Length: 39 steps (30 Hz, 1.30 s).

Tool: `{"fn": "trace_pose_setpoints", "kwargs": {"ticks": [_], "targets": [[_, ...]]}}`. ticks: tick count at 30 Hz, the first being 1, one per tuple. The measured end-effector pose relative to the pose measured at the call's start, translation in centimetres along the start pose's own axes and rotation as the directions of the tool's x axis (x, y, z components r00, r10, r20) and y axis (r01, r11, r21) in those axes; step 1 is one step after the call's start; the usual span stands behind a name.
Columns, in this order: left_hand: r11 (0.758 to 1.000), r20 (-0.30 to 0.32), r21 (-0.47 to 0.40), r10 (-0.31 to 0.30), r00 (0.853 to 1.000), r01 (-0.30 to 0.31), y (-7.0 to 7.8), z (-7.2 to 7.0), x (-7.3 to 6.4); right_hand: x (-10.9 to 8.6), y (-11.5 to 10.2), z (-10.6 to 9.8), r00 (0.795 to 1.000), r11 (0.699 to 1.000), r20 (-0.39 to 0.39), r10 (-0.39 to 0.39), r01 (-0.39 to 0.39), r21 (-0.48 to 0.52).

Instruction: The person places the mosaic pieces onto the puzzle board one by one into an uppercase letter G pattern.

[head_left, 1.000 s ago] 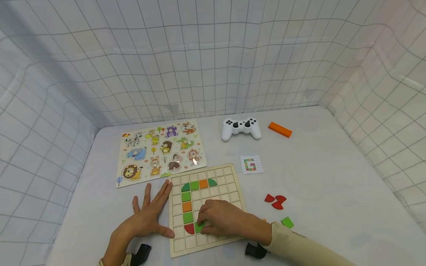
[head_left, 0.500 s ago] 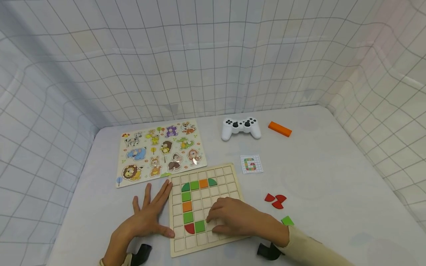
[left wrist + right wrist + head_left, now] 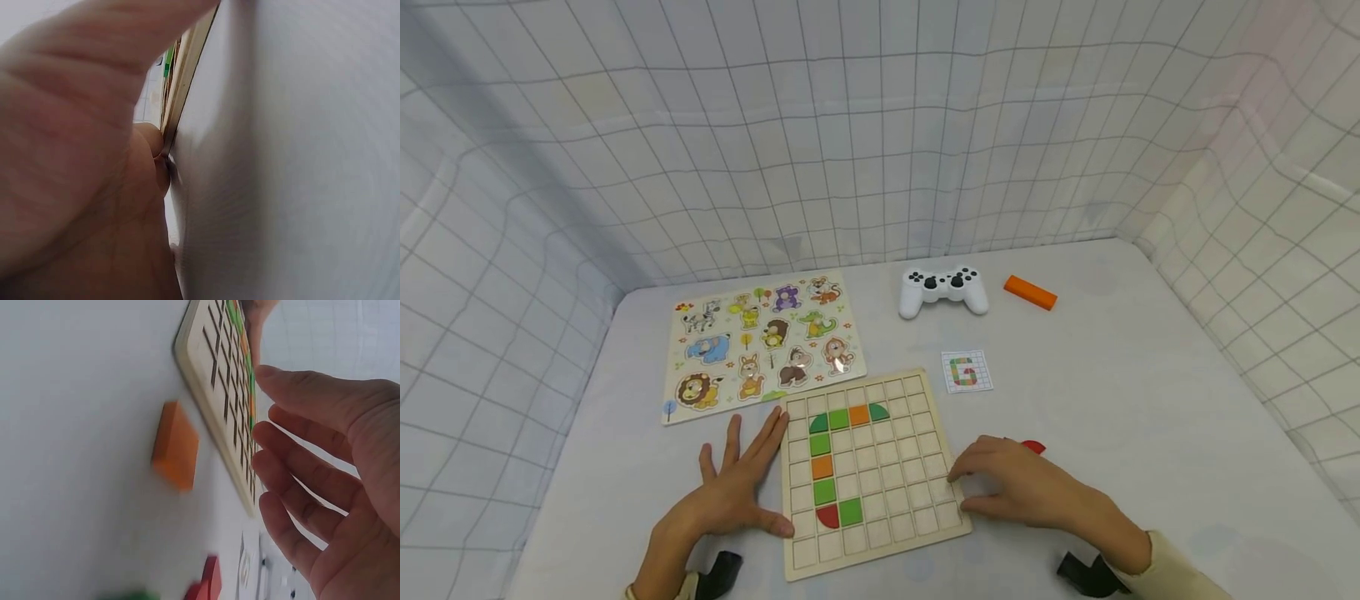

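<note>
A wooden grid board (image 3: 895, 546) lies on the table with green, orange and red pieces set in its cells, forming a C-like outline. A green square (image 3: 851, 511) sits beside the red quarter-round (image 3: 827, 517) in the lower row. My left hand (image 3: 730, 496) is spread at the board's left edge, thumb and fingertips touching it. Holding nothing, my right hand (image 3: 1030, 483) hovers at the board's right edge, fingers loosely bent. In the right wrist view an orange square tile (image 3: 175, 450) lies on the table close to the board, below that hand; the hand hides it in the head view.
Red quarter-rounds (image 3: 1034, 447) lie partly hidden behind my right hand. A pattern card (image 3: 967, 372) is beyond the board. Farther back are an animal puzzle (image 3: 763, 342), a white game controller (image 3: 943, 292) and an orange block (image 3: 1031, 292). Gridded white curtains surround the table.
My right hand has let go of the green square in the lower row and moved right, across the board to its right edge. The left hand has stayed in place.
</note>
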<state>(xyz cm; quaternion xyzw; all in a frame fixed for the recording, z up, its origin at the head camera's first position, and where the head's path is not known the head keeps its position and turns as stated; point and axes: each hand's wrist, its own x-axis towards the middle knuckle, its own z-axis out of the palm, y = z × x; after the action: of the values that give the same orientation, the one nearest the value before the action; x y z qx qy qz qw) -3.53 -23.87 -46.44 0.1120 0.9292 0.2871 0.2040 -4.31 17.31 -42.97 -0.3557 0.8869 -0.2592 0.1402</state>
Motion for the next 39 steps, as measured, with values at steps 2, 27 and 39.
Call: {"fn": "trace_pose_setpoints", "kwargs": {"ticks": [2, 27, 39], "targets": [[1.0, 0.007, 0.0, -0.007, 1.0, 0.007, 0.1, 0.0, 0.0, -0.8, 0.8, -0.3, 1.0, 1.0, -0.015, 0.012, -0.012, 0.006], [0.999, -0.018, 0.042, -0.018, 1.0, 0.018, -0.9, 0.7, 0.2, -3.4, 3.8, 1.2, 0.992, 0.994, -0.066, -0.104, 0.101, -0.049], [1.0, -0.005, 0.016, -0.004, 1.0, 0.004, -0.3, 0.3, 0.1, -2.9, 3.6, 1.2, 0.982, 0.983, -0.1, -0.16, 0.149, -0.112]]}}
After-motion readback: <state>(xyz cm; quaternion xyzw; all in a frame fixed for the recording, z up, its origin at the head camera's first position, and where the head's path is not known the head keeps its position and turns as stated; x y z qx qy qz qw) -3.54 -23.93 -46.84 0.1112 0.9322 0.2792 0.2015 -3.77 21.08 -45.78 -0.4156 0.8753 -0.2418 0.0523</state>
